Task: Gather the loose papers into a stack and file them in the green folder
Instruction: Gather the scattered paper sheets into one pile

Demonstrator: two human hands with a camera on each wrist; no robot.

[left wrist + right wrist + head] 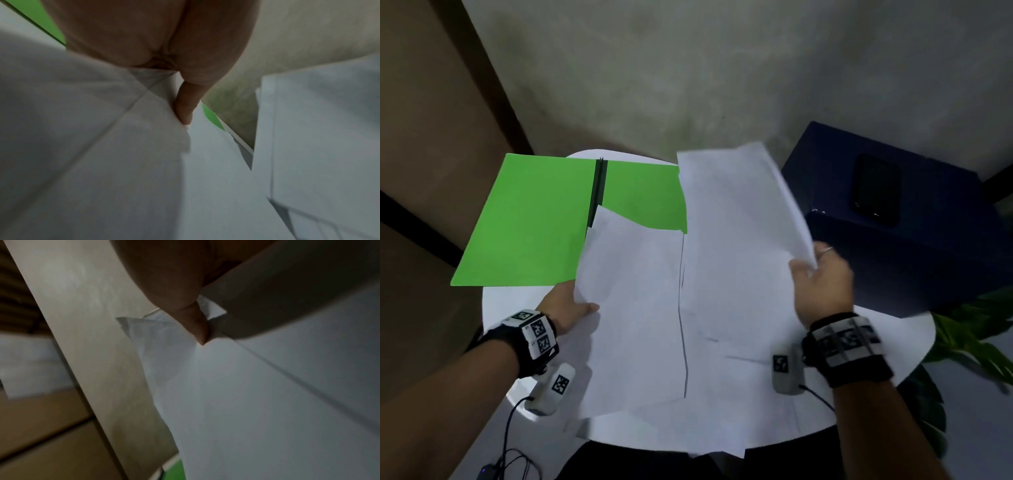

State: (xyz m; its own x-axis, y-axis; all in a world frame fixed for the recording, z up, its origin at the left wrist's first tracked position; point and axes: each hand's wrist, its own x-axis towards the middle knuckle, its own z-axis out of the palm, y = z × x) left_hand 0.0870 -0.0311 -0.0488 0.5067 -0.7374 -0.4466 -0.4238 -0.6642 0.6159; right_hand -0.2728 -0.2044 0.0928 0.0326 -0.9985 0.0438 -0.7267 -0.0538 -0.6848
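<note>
The green folder (530, 222) lies open on the far left of the round white table (496, 301), black spine in the middle. My left hand (571, 308) grips the left edge of a lifted white sheet (633, 301); its thumb (185, 105) presses on the paper (102, 162). My right hand (822, 281) pinches the right edge of a second bundle of white papers (736, 222), raised and bent upward; the thumb (197, 327) lies on that sheet (246, 402). More loose sheets (722, 411) lie flat under both.
A dark blue box (893, 233) with a black phone (876, 192) on top stands at the right, close to my right hand. Green plant leaves (969, 339) sit beyond the table's right rim. Cables (506, 445) hang at the near left.
</note>
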